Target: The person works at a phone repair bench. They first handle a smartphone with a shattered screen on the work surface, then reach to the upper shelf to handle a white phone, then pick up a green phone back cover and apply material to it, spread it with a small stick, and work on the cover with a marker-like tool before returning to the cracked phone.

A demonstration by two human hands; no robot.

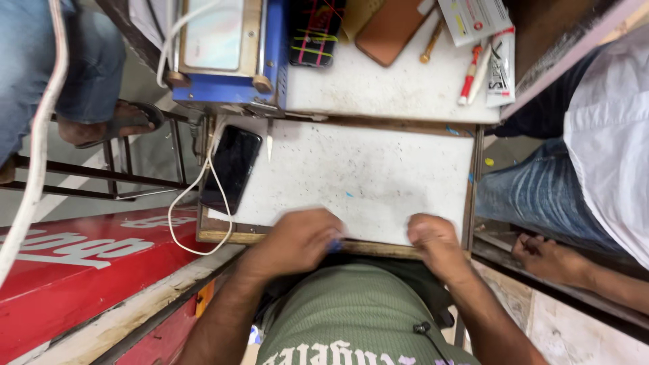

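Both hands sit at the near edge of the white worktop point(378, 176), curled and blurred.

Left hand point(301, 238): fingers folded in together over something small and blue point(334, 245) right at the table lip. Only a sliver of the blue bit shows under the knuckles, so I can't tell what it is or whether it's actually pinched. Looks like the hand is braced on the edge for steadiness.

Right hand point(433, 236): loose fist, fingers tucked under, resting on the same near edge, well apart from the left. Can't tell if it holds anything.

Around them:
- Black phone point(232, 169) lies flat at the left edge of the worktop, white cable point(196, 186) plugged in and looping off the near-left corner. Parked out of the working area, middle of the board left bare.
- Blue machine point(226, 51) at far left, with a thin pale pointed tool point(269, 145) just below it.
- Far shelf: brown case point(392, 27), a red-and-white pen point(468, 84), white packets point(490, 40), all pushed back out of reach.
- Another person's jeans-clad leg point(541, 192) and bare foot point(547, 257) on the right; a sandalled foot point(101, 125) at far left.
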